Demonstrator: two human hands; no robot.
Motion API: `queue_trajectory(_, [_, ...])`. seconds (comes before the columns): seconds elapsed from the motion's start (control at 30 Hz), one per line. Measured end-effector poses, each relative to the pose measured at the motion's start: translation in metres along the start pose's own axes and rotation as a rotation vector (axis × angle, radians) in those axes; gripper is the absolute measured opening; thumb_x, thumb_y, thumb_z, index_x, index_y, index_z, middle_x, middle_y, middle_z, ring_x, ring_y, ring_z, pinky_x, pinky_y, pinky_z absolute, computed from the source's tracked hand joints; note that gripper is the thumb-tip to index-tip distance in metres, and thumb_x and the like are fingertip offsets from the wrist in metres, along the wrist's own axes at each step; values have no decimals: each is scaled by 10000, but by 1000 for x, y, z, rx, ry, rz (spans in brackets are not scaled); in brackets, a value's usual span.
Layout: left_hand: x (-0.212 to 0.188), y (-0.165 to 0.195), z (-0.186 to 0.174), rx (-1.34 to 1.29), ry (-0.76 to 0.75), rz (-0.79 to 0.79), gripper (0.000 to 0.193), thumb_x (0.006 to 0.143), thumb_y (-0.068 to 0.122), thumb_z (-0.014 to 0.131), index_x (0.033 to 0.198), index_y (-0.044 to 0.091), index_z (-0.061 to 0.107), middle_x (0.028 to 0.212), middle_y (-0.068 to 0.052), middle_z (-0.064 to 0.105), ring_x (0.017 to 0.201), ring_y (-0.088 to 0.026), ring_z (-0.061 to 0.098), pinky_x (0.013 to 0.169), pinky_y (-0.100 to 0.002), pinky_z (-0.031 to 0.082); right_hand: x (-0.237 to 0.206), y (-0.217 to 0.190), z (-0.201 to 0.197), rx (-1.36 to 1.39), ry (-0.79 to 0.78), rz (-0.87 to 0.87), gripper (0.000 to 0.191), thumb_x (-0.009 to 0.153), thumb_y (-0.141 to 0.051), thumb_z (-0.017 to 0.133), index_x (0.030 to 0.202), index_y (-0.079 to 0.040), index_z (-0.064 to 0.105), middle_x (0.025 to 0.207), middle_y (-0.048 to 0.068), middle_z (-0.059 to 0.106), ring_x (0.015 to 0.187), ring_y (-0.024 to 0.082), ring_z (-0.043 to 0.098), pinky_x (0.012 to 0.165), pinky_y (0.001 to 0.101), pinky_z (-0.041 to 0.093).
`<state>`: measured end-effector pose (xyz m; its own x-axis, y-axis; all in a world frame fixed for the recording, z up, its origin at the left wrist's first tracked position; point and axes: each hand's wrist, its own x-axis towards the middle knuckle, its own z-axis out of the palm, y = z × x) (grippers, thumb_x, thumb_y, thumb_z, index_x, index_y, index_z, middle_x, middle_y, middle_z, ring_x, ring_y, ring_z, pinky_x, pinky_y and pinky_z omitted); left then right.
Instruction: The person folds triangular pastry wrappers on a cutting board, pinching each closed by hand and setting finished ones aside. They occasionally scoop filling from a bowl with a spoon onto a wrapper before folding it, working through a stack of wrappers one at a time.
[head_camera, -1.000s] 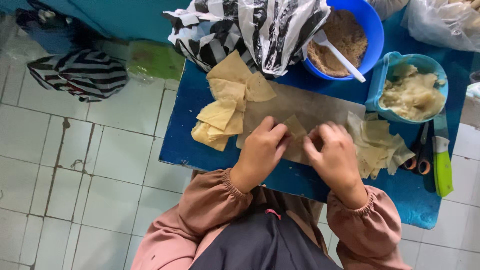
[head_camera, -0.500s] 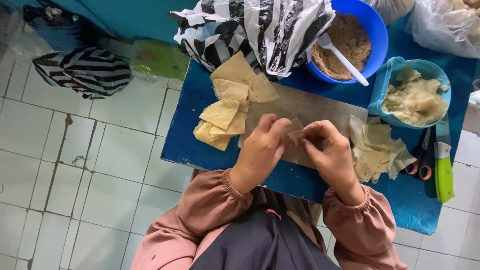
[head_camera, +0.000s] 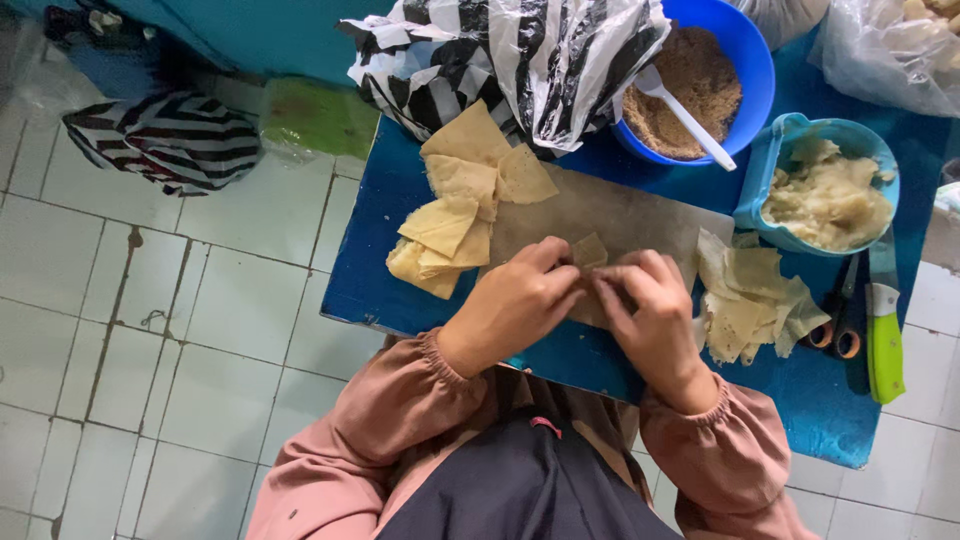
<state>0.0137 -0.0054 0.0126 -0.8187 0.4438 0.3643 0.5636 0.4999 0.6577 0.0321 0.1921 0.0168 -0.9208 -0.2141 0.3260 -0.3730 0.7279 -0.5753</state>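
Blue table (head_camera: 380, 290): left hand (head_camera: 515, 305), right hand (head_camera: 650, 315) fingertips together, pinching small dough wrapper (head_camera: 590, 250) between them over board (head_camera: 620, 215).

stained white tile floor (head_camera: 150, 330), low blue table (head_camera: 370, 270), perhaps daylight.

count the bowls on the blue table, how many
2. A round blue bowl of brown filling with a white spoon stands at the table's far edge; a light blue bowl of pale mash sits right of the board. Others may lie out of frame.
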Motion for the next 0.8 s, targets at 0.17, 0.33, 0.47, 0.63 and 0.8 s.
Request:
queue_trajectory(0.17, [0, -4, -1, 114, -37, 81, 159, 824, 51, 650, 979, 82, 633, 1083, -82, 587, 979, -271, 636, 760, -367, 550, 1, 0, 9, 62, 39, 128, 92, 855, -32, 746, 931, -27, 695, 958, 126, 657, 934, 326, 626, 816, 403, 501])
queue_trajectory(0.33, [4, -10, 9, 182, -58, 79, 120, 843, 62, 641, 950, 76, 588, 992, -91, 572, 976, -284, 648, 769, -377, 556, -1, -8, 3, 17, 53, 9, 109, 874, -46, 741, 976, -22, 713, 970, 121, 664, 928, 336, 613, 823, 424, 489])
queue_trajectory(0.47, [13, -13, 17, 128, -81, -54, 132, 885, 140, 681, 937, 68, 583, 915, -100, 588, 860, -317, 645, 680, -421, 534, -2, -13, 1, -143, 34, -59, 140, 827, -94, 769, 930, -17, 713, 952, 125, 677, 912, 349, 612, 791, 455, 459])
queue_trajectory(0.63, [13, -12, 9, 48, -70, 7, 122, 853, 96, 671, 947, 97, 592, 891, -74, 572, 872, -300, 653, 682, -414, 536, 7, -4, 1, -30, -7, 88, 48, 876, -59, 725, 919, -44, 711, 953, 131, 678, 952, 359, 614, 838, 435, 487])
queue_trajectory(0.8, [13, -14, 2, 151, -102, 101, 150, 814, 55, 650, 946, 84, 585, 964, -104, 563, 932, -313, 640, 734, -407, 541, 14, 4, 2, 126, -87, 308, 106, 855, -83, 721, 936, -25, 683, 920, 125, 680, 892, 328, 643, 782, 418, 505])
